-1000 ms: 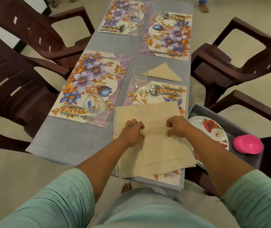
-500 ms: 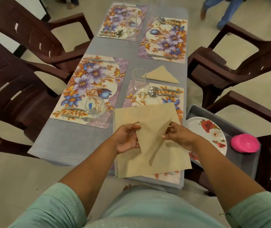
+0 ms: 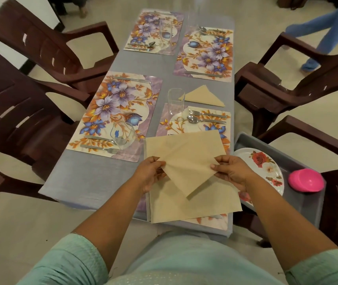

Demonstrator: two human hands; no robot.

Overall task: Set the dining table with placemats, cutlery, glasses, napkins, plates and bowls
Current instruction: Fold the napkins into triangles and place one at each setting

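Desk: a long desk under a grey-blue cloth [image 3: 86,182] ran away from the viewer, with dark brown plastic armchairs [image 3: 26,112] on both sides.
Placemats: four floral placemats in purple, blue and orange lay in two rows; the large near-left one [image 3: 118,112] carried a knife, a fork and a clear glass with a blue mark [image 3: 122,134]; the near-right one [image 3: 192,124] was largely covered by napkins.
Tray: a grey plastic tray [image 3: 299,204] sat on the armchair at right, just beside the desk edge, holding a white round plate with red roses [image 3: 264,163] and a pink plastic bowl [image 3: 305,179].
Napkin stack: flat square beige paper napkins [image 3: 192,204] lay on the near-right placemat, at the desk's near end.
Held napkin: a beige paper napkin folded toward a triangle [image 3: 188,171] was raised above the stack, its point hanging down.
Folded napkin: a finished beige triangle [image 3: 203,96] lay on the cloth beyond the near-right placemat, beside a tall clear tumbler [image 3: 176,101].
Left hand: the left hand [image 3: 149,175] pinched the held napkin's left corner, fingers curled onto it.
Right hand: the right hand [image 3: 231,173] pinched the right corner between thumb and fingers.
Cutlery: a steel fork and spoon [image 3: 203,118] lay side by side on the near-right placemat.
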